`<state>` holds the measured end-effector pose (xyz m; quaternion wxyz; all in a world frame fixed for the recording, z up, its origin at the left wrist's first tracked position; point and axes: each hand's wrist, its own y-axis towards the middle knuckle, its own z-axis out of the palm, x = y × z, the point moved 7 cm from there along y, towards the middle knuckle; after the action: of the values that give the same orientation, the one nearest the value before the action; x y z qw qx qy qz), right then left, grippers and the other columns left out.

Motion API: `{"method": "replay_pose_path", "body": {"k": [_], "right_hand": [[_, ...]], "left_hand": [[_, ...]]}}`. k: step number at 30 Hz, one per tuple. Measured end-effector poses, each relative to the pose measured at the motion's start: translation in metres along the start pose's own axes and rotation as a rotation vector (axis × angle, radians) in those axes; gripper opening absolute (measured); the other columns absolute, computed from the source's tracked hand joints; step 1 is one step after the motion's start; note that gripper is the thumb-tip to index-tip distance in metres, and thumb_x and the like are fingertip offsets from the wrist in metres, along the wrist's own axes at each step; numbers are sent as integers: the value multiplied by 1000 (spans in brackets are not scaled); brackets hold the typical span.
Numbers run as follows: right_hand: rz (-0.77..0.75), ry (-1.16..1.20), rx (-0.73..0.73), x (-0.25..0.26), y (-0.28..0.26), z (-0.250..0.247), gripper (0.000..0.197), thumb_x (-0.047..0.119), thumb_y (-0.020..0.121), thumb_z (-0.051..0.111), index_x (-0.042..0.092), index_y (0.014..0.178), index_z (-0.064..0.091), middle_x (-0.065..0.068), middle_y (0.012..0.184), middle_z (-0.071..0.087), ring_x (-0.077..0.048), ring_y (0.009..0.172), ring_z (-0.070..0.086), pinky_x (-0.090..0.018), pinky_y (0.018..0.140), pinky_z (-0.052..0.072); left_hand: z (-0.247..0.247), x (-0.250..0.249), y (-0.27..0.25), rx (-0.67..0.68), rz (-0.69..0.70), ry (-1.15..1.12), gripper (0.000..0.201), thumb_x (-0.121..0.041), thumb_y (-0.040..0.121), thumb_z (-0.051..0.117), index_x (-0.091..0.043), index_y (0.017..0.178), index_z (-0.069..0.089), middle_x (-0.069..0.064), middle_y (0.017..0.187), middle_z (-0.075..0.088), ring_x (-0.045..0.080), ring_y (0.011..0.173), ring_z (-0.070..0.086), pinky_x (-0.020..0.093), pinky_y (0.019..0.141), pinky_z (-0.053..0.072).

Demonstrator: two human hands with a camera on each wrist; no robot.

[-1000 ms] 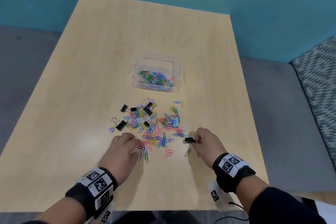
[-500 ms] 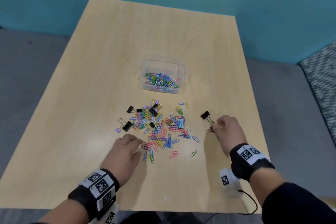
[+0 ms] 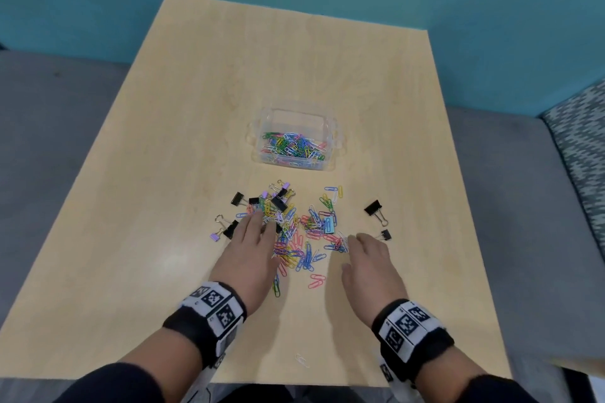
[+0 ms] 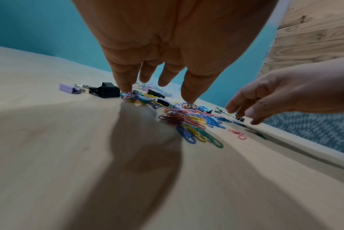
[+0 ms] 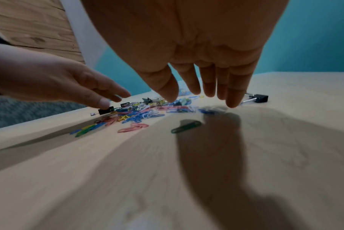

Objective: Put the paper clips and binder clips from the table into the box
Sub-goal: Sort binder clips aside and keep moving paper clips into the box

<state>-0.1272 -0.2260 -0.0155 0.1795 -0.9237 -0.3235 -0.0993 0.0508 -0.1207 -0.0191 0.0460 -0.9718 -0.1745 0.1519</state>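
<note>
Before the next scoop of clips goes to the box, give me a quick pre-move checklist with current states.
1. Box open on top, no lid seen: ok.
2. Left hand free, fingertips on the paper clip pile: ok.
3. Right hand holding nothing, fingers straight: ok.
4. Path from pile to box unobstructed: ok.
5. All clips gathered: not ok; black binder clip lies apart at right, a white paper clip near the table's front edge.
6. Room left in box: cannot tell.

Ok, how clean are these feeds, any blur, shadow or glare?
Head view: sharp, with a soft glare patch on the table. Left wrist view: near tabletop smeared, left hand casts a dark shadow. Right wrist view: same blur, right hand shadowing the wood.
</note>
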Motion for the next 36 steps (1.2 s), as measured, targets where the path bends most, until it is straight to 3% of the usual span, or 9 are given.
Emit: {"method": "replay_pose_path", "body": {"k": [2, 6, 11, 15, 18, 21, 24, 28, 36], "right_hand": [[-8, -31, 50, 6, -8, 9, 48, 16, 87, 51, 8, 134, 42, -9, 138, 40, -30, 126, 35, -37, 101, 40], [-173, -55, 42, 30, -25, 20, 53, 13, 71, 67, 5, 121, 54, -11, 122, 55, -31, 112, 52, -37, 93, 50], [-96, -52, -8, 17, 5, 14, 54, 11, 83, 54, 5, 136, 42, -12, 138, 43, -31, 128, 38, -41, 103, 41], [-222, -136, 82, 37, 4, 22, 52, 15, 73, 62, 10, 124, 52, -8, 122, 54, -31, 110, 50, -41, 85, 51], [-219, -128, 35, 36, 9, 9, 45, 17, 76, 62, 16, 120, 54, -5, 110, 57, -31, 97, 52, -41, 77, 51], [-121, -87, -19, 20, 34, -8, 42, 22, 82, 60, 15, 123, 52, -7, 108, 55, -31, 96, 49, -43, 81, 47], [-71, -43, 15, 16, 59, -11, 41, 31, 87, 58, 16, 124, 51, -7, 110, 53, -29, 101, 47, -43, 85, 44], [-65, -36, 57, 28, 75, -4, 33, 39, 85, 61, 17, 109, 56, -3, 106, 53, -25, 97, 46, -40, 81, 45], [-98, 7, 65, 34, 76, -4, 13, 25, 87, 60, 16, 95, 54, -4, 96, 53, -26, 90, 48, -39, 76, 44]], "left_hand": [[4, 2, 9, 26, -12, 31, 63, -31, 84, 64, -4, 136, 39, 26, 144, 33, 41, 135, 29, 47, 108, 32], [4, 1, 7, 40, 15, 31, 61, -33, 80, 68, -2, 130, 48, 24, 137, 44, 41, 126, 42, 46, 101, 40], [6, 3, 7, 26, 9, 67, 59, -32, 81, 64, -6, 131, 44, 23, 141, 39, 42, 130, 34, 49, 105, 36], [14, -4, 5, 83, 12, 0, 58, -35, 86, 57, -9, 135, 39, 19, 147, 31, 37, 137, 25, 44, 109, 30], [8, -8, -6, 65, 37, -67, 51, -29, 83, 62, -11, 129, 48, 16, 142, 39, 36, 130, 37, 42, 103, 38], [2, 3, -14, 10, -21, -140, 37, -22, 82, 64, -13, 117, 57, 10, 124, 53, 32, 109, 50, 41, 91, 48], [-2, 19, -14, -34, -122, -241, 25, -19, 84, 62, -14, 108, 61, 3, 105, 53, 26, 92, 51, 39, 81, 49], [-9, 35, -9, -68, -249, -298, 17, -20, 86, 60, -13, 101, 63, 3, 101, 53, 26, 93, 53, 34, 79, 45], [-11, 44, -16, -55, -276, -324, 22, -23, 87, 59, -15, 107, 63, 2, 103, 53, 24, 96, 54, 33, 78, 45]]}}
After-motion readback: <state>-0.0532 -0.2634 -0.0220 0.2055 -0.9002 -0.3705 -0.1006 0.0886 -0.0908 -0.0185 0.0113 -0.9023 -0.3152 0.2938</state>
